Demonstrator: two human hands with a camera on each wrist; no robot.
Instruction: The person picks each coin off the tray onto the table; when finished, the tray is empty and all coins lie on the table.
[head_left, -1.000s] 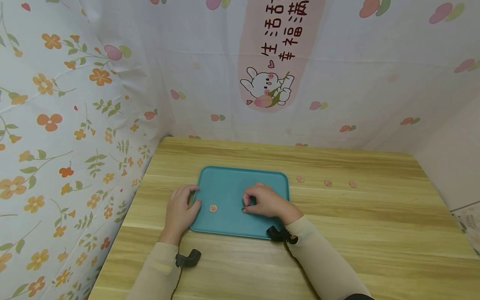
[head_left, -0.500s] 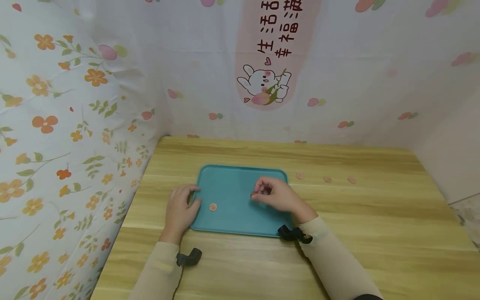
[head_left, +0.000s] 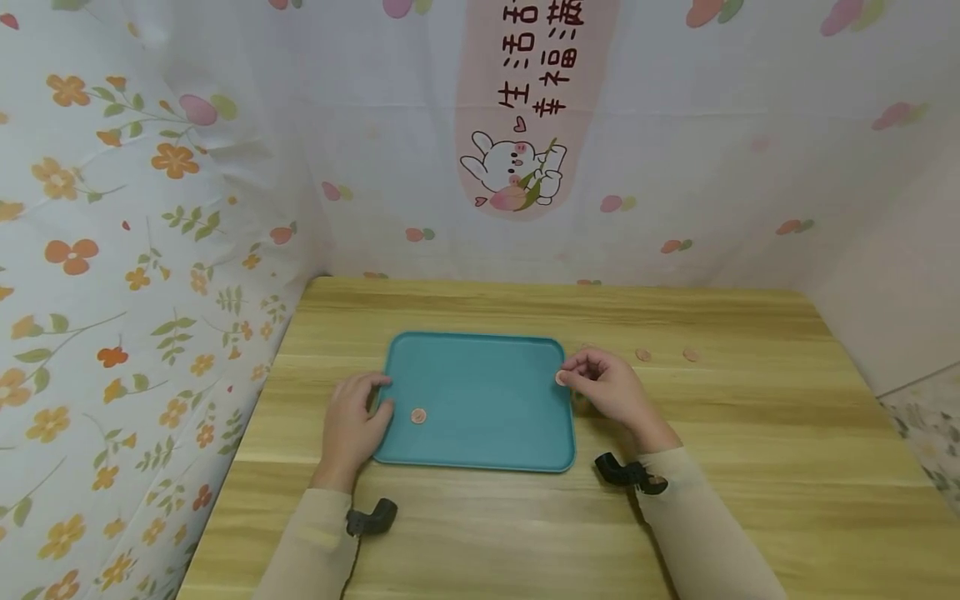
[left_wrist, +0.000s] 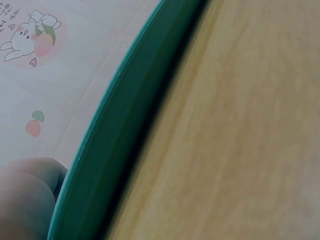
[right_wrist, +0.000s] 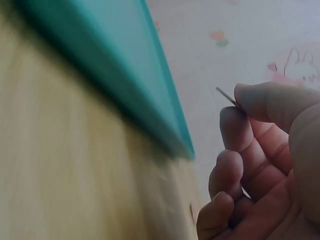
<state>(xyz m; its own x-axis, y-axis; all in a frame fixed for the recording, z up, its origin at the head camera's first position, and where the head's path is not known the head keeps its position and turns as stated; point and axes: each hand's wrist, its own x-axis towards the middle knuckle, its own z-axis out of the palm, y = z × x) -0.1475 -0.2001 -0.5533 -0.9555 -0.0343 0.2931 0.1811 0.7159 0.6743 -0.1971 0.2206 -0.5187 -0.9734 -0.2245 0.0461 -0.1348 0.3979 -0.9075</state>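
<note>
A copper-coloured coin [head_left: 561,377] is pinched between thumb and index finger of my right hand [head_left: 611,390], held over the tray's right rim. The right wrist view shows this coin [right_wrist: 227,96] edge-on at the fingertips. My left hand [head_left: 352,429] rests at the left side of the teal tray [head_left: 487,433], thumb and fingertips touching its rim. One similar coin [head_left: 418,416] lies flat inside the tray, near the left thumb. In the left wrist view, part of the left hand [left_wrist: 27,200] shows beside the tray's side wall [left_wrist: 110,130].
Right of the tray, two coins lie on the wooden table [head_left: 735,450]: a nearer coin [head_left: 642,355] and a farther coin [head_left: 690,355]. Another, just behind the right hand, is mostly hidden. A printed curtain [head_left: 390,167] hangs behind and left of the table.
My right hand has lifted its coin from the tray's middle and carried it right to the tray's right rim. The left hand stays at the left rim.
</note>
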